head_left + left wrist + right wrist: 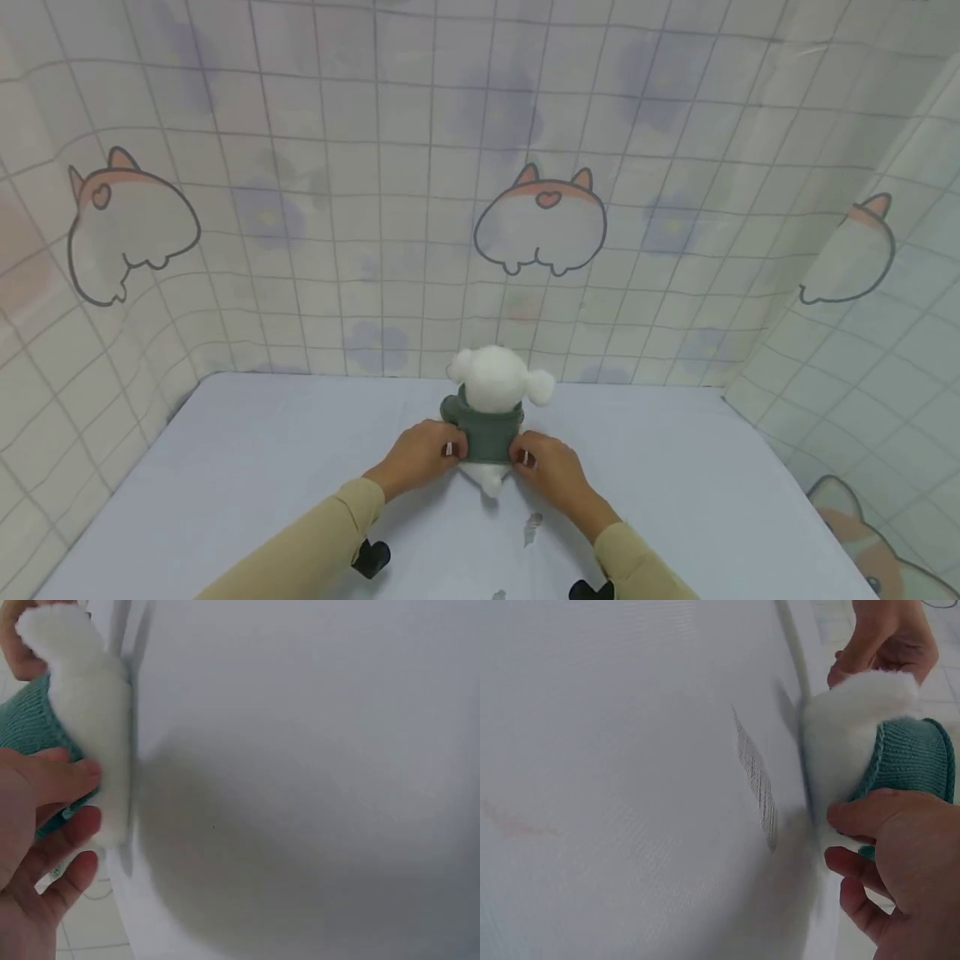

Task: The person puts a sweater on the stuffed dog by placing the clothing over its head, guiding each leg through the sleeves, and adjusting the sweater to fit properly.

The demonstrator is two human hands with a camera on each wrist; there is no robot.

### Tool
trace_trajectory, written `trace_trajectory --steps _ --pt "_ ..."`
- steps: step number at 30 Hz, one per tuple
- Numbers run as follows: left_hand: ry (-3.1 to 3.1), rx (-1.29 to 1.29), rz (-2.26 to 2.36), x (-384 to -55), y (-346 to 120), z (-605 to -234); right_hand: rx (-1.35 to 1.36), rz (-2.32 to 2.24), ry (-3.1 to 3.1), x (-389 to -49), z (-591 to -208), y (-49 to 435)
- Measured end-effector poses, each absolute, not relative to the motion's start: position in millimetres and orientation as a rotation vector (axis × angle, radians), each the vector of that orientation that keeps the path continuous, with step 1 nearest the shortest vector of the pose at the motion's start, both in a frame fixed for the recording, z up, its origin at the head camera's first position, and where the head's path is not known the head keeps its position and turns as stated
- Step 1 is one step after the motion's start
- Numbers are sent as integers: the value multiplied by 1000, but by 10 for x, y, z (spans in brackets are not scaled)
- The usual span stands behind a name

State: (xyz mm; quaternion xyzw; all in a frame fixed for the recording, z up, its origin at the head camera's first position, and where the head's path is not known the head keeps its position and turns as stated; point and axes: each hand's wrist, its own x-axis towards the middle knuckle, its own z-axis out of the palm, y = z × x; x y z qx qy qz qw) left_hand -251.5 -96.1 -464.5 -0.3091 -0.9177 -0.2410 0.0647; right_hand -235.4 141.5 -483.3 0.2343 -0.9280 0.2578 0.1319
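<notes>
A white plush toy (495,379) sits upright on the table, its back to me and its round ears out to the sides. It wears a green knitted sweater (491,435), and its stubby tail (490,481) sticks out below the hem. My left hand (426,454) pinches the sweater's lower edge on the left side between thumb and forefinger. On the right side, my right hand (557,473) pinches the same hem. Both wrist views show the thumbs on the ribbed edge (877,754), over the white plush body (101,727). The toy's front is hidden.
The toy stands on a white table (285,442) with a few grey marks (532,529) on its surface. A gridded curtain (397,250) printed with cartoon animals hangs behind and along both sides. Black wrist mounts (371,558) sit under the sleeves.
</notes>
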Motion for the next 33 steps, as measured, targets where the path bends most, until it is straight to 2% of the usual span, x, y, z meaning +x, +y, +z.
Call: trace_trajectory --steps 8,24,33 --pt "-2900 -1007 -694 -2516 -985 -4676 751 719 -2820 -2399 -4911 1436" --pt "-2836 -977 -613 -2449 -905 -4582 678 715 -2743 -2351 -4853 1372" --pt "-3025 -1001 -675 -2562 -931 -4661 703 809 -2917 -2409 -4810 1413"
